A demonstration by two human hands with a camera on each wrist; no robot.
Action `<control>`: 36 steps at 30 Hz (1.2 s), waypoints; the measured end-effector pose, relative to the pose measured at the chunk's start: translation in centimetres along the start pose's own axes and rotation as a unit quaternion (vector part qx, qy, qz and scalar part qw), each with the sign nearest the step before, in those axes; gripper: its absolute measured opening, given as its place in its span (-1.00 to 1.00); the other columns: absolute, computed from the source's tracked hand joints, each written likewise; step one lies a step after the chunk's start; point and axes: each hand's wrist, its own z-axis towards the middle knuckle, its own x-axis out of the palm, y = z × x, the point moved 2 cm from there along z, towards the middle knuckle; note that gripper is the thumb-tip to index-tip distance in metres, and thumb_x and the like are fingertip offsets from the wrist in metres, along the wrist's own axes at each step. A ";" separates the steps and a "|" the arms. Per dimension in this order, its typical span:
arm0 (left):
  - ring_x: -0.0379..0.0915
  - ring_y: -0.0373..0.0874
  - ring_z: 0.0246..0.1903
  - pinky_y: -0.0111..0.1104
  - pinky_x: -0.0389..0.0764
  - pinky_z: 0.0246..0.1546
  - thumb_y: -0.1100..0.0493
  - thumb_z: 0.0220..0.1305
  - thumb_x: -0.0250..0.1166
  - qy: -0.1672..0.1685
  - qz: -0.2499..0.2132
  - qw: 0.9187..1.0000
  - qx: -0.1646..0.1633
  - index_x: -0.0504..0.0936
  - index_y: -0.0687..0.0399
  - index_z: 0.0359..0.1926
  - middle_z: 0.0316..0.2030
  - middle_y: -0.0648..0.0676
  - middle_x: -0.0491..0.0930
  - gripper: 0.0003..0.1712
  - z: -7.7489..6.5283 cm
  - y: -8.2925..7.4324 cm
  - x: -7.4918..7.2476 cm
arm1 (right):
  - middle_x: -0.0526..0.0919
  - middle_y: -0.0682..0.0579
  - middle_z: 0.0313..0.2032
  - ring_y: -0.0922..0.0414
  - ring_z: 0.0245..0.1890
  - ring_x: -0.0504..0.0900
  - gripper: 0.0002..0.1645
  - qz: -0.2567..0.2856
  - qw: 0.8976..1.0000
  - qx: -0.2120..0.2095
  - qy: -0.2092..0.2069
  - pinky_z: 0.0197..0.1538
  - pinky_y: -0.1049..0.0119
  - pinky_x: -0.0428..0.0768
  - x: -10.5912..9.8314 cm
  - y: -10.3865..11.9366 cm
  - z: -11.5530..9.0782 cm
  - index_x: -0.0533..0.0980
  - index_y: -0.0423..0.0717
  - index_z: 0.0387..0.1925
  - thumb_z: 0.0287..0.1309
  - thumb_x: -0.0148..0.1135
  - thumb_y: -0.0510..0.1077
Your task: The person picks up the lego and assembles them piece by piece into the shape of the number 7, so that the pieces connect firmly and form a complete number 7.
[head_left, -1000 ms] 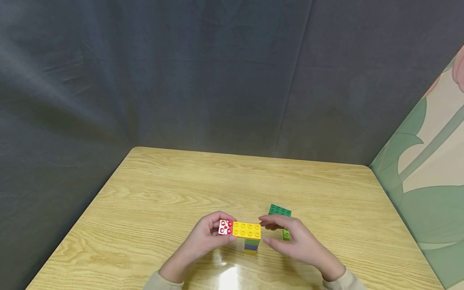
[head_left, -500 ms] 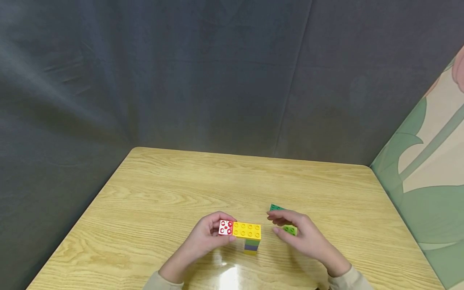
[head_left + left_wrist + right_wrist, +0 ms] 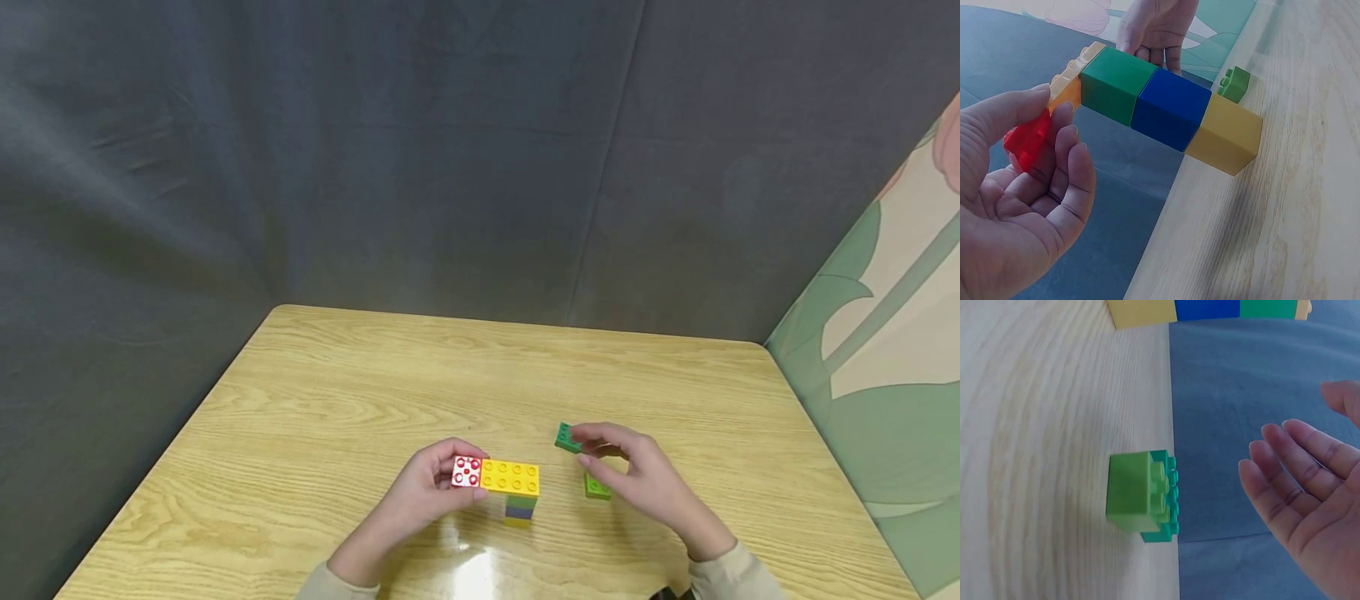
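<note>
Three stacked bricks (image 3: 1171, 109) on the table (image 3: 300, 400) bear a yellow brick (image 3: 510, 477), the left hand (image 3: 431, 483) pinches the adjoining red-and-white brick (image 3: 467, 471), and the empty right hand (image 3: 637, 477), thumb and fingers apart, hovers near a lime brick (image 3: 1130, 490) there, seemingly light, rigid, best taken by its sides.

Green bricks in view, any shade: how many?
3. One green brick is stacked between the long yellow brick and the blue brick. The dark green brick and the lime green brick lie on the table by the right hand, which may hide others.
</note>
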 end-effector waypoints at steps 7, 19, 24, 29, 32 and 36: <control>0.62 -0.14 -0.26 -0.43 0.64 -0.27 0.39 0.11 0.40 0.000 0.002 1.000 0.004 0.49 0.42 0.04 -0.18 0.32 0.64 -0.54 -0.1 0.1 -0.1 | 0.67 -0.09 -0.05 0.05 -0.13 0.64 -0.69 -0.003 1.000 0.018 -0.016 -0.08 0.21 0.63 -0.5 -1.0 0.2 0.57 -0.15 0.05 0.27 0.25 -0.24; 0.63 -0.09 -0.24 -0.41 0.64 -0.26 0.44 0.11 0.37 -0.003 0.006 1.000 0.001 0.48 0.43 0.05 -0.16 0.33 0.63 -0.55 -0.1 0.0 0.0 | 0.65 -0.14 -0.02 0.07 -0.10 0.62 -0.65 -0.010 0.998 0.063 -0.029 -0.07 0.23 0.61 -1.1 -2.9 0.3 0.54 -0.19 0.09 0.29 0.24 -0.18; 0.62 -0.17 -0.26 -0.42 0.64 -0.26 0.48 0.12 0.33 -0.002 0.008 1.000 0.001 0.48 0.44 0.05 -0.16 0.34 0.63 -0.56 -0.1 0.0 0.1 | 0.65 -0.12 -0.03 0.05 -0.11 0.62 -0.65 -0.026 0.996 0.069 -0.041 -0.07 0.21 0.61 -1.3 -3.5 0.2 0.55 -0.19 0.08 0.28 0.25 -0.20; 0.62 -0.15 -0.26 -0.44 0.64 -0.26 0.50 0.10 0.32 -0.005 0.014 1.000 -0.001 0.48 0.43 0.04 -0.18 0.32 0.63 -0.57 -0.2 0.1 0.1 | 0.66 -0.10 -0.02 0.04 -0.12 0.62 -0.63 -0.033 0.995 0.078 -0.047 -0.08 0.21 0.61 -1.4 -3.6 0.1 0.55 -0.23 0.08 0.27 0.26 -0.20; 0.62 -0.12 -0.26 -0.43 0.64 -0.26 0.48 0.10 0.34 -0.007 0.016 1.000 -0.003 0.49 0.42 0.03 -0.19 0.31 0.63 -0.57 -0.2 0.0 0.1 | 0.65 -0.10 -0.02 0.04 -0.12 0.62 -0.62 -0.032 0.995 0.087 -0.047 -0.08 0.22 0.61 -1.3 -3.9 0.1 0.55 -0.24 0.08 0.27 0.27 -0.19; 0.62 -0.13 -0.26 -0.43 0.64 -0.26 0.47 0.11 0.34 -0.006 0.015 1.000 -0.001 0.48 0.42 0.04 -0.18 0.32 0.63 -0.56 -0.2 0.0 0.1 | 0.64 -0.15 -0.02 0.03 -0.13 0.61 -0.61 -0.027 0.993 0.103 -0.043 -0.10 0.23 0.62 -1.2 -4.5 0.1 0.54 -0.27 0.08 0.25 0.28 -0.20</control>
